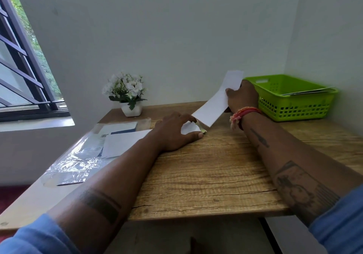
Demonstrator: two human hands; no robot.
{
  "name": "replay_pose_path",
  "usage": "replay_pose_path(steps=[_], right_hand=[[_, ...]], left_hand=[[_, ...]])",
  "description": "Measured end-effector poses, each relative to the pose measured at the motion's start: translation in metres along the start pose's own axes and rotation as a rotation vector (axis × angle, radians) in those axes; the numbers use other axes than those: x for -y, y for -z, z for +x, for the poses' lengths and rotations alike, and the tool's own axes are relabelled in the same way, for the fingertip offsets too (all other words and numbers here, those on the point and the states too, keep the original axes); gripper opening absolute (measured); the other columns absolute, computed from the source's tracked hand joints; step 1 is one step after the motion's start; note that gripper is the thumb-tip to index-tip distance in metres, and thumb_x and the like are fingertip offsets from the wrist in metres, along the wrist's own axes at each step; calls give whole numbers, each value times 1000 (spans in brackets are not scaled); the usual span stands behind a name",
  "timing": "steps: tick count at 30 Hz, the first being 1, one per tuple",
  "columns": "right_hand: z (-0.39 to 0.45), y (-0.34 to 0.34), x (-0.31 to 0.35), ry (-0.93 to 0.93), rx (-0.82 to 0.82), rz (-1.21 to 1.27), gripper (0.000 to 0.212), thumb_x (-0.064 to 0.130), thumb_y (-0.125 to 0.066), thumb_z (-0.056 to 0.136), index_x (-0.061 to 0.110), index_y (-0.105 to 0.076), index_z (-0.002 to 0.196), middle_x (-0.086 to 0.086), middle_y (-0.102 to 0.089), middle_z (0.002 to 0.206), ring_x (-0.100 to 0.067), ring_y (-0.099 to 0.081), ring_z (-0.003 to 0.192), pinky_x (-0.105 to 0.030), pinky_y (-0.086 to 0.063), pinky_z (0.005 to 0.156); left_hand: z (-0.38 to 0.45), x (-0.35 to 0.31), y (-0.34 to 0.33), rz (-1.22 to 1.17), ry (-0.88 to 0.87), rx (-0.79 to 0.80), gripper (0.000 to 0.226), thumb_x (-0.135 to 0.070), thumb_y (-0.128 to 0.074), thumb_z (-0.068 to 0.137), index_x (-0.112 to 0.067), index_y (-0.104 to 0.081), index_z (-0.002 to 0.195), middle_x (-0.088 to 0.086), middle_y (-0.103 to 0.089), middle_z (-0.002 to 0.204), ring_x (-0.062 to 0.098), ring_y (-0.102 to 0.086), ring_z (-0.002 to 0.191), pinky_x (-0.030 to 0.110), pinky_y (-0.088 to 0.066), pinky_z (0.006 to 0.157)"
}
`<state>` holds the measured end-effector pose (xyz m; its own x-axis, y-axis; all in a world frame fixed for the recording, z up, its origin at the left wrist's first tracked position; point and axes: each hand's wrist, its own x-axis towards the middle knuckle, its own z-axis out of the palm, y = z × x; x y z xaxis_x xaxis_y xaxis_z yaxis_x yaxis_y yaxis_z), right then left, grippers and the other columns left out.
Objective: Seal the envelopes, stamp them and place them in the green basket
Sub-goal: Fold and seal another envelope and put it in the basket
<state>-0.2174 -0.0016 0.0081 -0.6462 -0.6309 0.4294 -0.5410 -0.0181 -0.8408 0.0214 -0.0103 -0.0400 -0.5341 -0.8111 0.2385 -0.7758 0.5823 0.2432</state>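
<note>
My right hand (pixel 242 96) has its fingers (pixel 228 92) curled round a white envelope (pixel 218 100), held tilted above the counter (pixel 196 175), just beside the green basket (pixel 294 112). More envelopes (pixel 312 91) lie in that basket. My left hand (pixel 176 132) rests on the counter, thumb and fingers loosely round a small white paper (pixel 189 129). Farther left lie another envelope (pixel 121 143) and a plastic wrapper (pixel 74 163).

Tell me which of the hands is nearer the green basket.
Right. The right hand, holding an envelope, is just beside the basket at its left end. The left hand rests on the table, farther left.
</note>
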Motion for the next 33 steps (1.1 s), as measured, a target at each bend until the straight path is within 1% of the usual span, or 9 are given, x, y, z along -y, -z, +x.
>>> replay_pose_path(steps=[2,5,9,14,21,24,28,30,33], right_hand=[[-2,-3,-3,35,39,-75,31,22,-64,91,4,-60,116,-14,-66,119,-32,-62,110,-26,-40,74],[-3,-3,-6,23,49,-146,29,20,-64,91,4,-59,115,-15,-65,119,-32,-62,110,-25,-40,73],[-2,-2,-11,15,68,-196,28,17,-63,91,4,-58,116,-16,-64,121,-32,-61,111,-24,-38,72],[-1,-3,-14,16,98,-232,28,16,-64,91,6,-60,117,-15,-65,120,-31,-63,108,-24,-40,71],[2,-4,-16,-14,126,-235,29,17,-64,90,5,-61,116,-16,-65,121,-32,-63,109,-25,-40,71],[0,-6,-13,-66,179,-198,31,19,-65,90,3,-61,116,-15,-65,118,-31,-63,107,-26,-39,69],[-2,-10,-8,-138,246,-115,37,23,-68,85,4,-59,116,-13,-67,115,-29,-66,101,-27,-46,68],[0,-13,-10,-178,289,-110,43,27,-70,82,5,-60,118,-13,-67,113,-29,-67,99,-27,-44,66],[-4,-12,-5,-217,301,-100,49,25,-71,82,4,-57,123,-13,-65,117,-28,-65,104,-28,-45,68]], left_hand=[[-1,-2,2,2,1,2,77,-96,-39,69,-52,-45,133,-12,-47,147,16,-42,134,53,-39,107],[-3,-2,3,-6,-9,-4,75,-94,-42,72,-51,-45,133,-13,-48,147,15,-42,134,52,-39,107],[-2,0,2,-22,-15,-4,74,-94,-43,71,-51,-45,132,-14,-48,146,15,-43,133,53,-41,106],[-3,-1,3,-22,-35,-16,73,-92,-43,73,-49,-47,132,-15,-50,144,13,-44,131,50,-41,106],[-2,-1,3,-43,-45,-25,69,-93,-44,72,-49,-50,126,-18,-54,137,10,-48,125,48,-45,102],[-2,-1,3,-36,-57,-28,69,-91,-45,74,-48,-50,126,-17,-54,137,10,-48,124,47,-45,102],[-3,-4,4,-19,-63,-38,67,-90,-47,74,-48,-50,127,-16,-54,138,10,-47,122,45,-45,101],[-3,-5,4,-5,-67,-54,67,-89,-47,75,-47,-51,127,-16,-54,138,11,-48,122,44,-45,101],[-4,-6,5,-6,-62,-60,66,-87,-50,75,-46,-51,128,-14,-53,139,12,-47,122,44,-45,101]])
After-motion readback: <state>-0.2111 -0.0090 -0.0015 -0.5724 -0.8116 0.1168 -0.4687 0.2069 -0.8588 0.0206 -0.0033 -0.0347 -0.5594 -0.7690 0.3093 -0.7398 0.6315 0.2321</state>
